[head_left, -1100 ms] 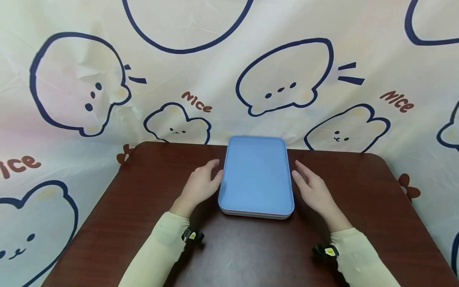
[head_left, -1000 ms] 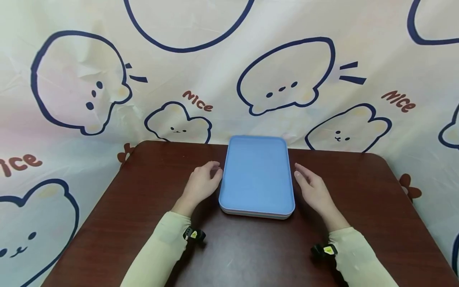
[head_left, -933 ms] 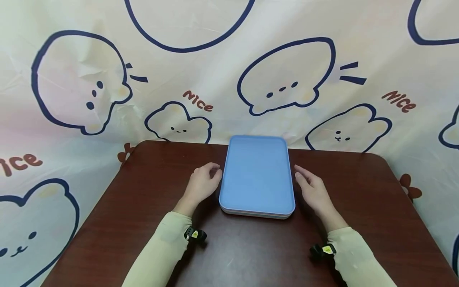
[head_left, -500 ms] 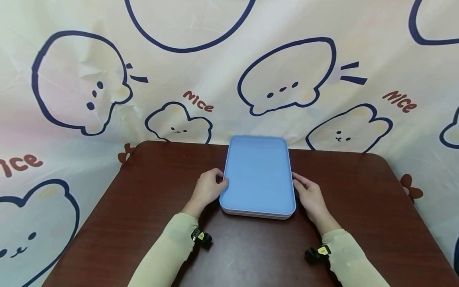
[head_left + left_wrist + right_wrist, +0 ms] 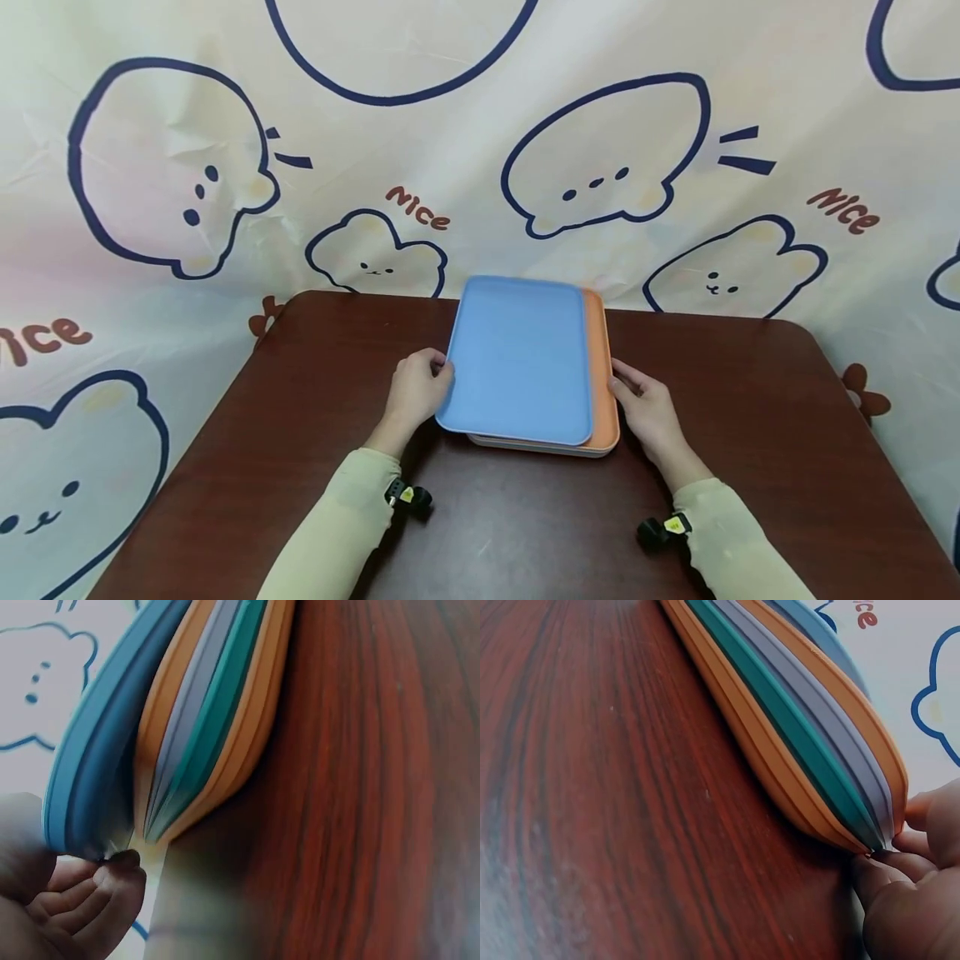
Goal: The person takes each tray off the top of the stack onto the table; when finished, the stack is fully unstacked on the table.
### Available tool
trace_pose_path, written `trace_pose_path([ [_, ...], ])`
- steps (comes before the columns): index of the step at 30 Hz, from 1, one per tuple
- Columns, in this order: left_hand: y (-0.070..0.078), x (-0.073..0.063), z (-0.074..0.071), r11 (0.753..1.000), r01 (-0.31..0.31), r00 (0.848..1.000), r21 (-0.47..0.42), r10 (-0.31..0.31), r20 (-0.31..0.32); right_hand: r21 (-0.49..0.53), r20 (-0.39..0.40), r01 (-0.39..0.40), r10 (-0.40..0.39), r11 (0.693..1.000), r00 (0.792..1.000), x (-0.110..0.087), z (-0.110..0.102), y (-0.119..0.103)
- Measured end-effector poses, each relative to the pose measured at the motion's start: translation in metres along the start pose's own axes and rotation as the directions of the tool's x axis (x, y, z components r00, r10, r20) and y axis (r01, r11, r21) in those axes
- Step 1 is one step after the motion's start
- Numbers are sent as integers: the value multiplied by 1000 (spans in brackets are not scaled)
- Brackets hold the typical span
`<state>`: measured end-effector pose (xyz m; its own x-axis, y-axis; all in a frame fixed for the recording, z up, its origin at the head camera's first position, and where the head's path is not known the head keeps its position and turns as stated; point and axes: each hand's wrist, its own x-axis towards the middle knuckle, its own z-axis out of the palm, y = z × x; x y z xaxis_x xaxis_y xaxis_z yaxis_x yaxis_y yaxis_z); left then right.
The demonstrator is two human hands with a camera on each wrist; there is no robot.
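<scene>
While the left hand (image 5: 415, 390) pinches one blue rounded-rectangular tray (image 5: 516, 358), the right hand (image 5: 655, 417) touches the stack (image 5: 540, 446) beneath: two orange trays (image 5: 601, 367), one lilac tray (image 5: 823, 720), one green tray (image 5: 799, 746).

A dark reddish-brown tabletop (image 5: 315, 400) spreads beneath the left grip (image 5: 415, 387) and the right grip (image 5: 651, 417), its far corners rounded, its wood grain streaked darker. Nearer the person than either grip, a pale sheen (image 5: 480, 508) of light lies on it. Beyond both grips rises a whitish backdrop (image 5: 465, 158), creased and tinted pink well left of the left grip. Navy-outlined cartoon animals (image 5: 168, 150) cover it, with red-brown "Nice" lettering (image 5: 417, 208) and brown flower shapes (image 5: 866, 392) well outside each grip.
</scene>
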<state>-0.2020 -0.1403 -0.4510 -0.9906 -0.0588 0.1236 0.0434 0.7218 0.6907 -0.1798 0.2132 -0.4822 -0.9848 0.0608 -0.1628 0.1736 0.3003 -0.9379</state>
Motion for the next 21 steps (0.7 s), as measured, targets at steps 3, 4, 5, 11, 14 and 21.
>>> trace_pose_path([
  [3,-13,0,-10,997,50,998,-61,-53,-33,5,7,-9,9,1000,1000,0,1,-2],
  [4,-17,1,-13,994,72,996,-79,-76,-49,8,9,-12,12,1000,1000,0,1,-3],
  [5,-22,1,-16,991,92,993,-97,-99,-69,10,12,-14,14,1000,1000,0,2,-3],
  [11,-42,2,-34,976,146,963,-161,-177,-204,3,6,-16,16,1000,1000,1,2,-4],
  [14,-53,2,-44,971,153,949,-182,-195,-248,-8,2,-13,13,1000,1000,1,2,-5],
  [21,-81,3,-78,960,196,935,-201,-245,-255,-41,1,-23,23,999,1000,-1,2,-5],
])
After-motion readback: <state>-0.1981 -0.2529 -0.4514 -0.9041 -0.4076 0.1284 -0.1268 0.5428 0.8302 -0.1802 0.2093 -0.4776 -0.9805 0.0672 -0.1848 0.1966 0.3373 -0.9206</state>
